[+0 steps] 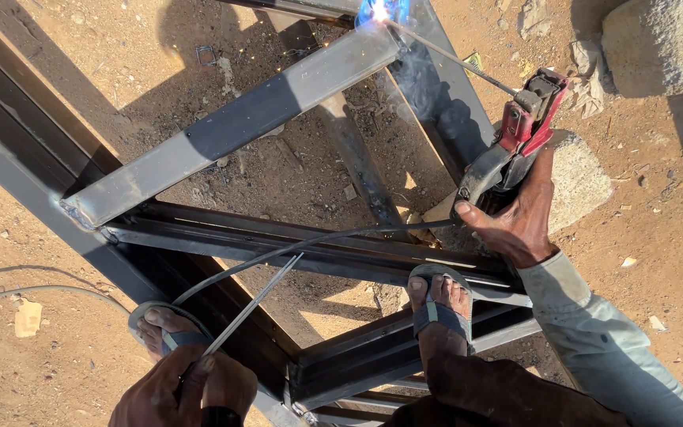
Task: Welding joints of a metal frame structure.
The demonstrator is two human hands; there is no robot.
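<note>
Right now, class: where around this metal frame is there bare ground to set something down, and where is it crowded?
Free: sandy ground left of the frame, and the triangular opening under the diagonal bar. Crowded: around the right hand, electrode holder, arc and left hand holding rods.

Bright sun makes dark, sharp shadows on the sandy ground point(658, 261), and a blue-white welding spark point(381, 11) glares with smoke at twelve o'clock.

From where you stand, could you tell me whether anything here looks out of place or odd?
Yes: the feet rest on the steel frame in open sandals, and both the right hand gripping the red electrode holder and the left hand holding spare rods are bare, near the sparking arc.
</note>
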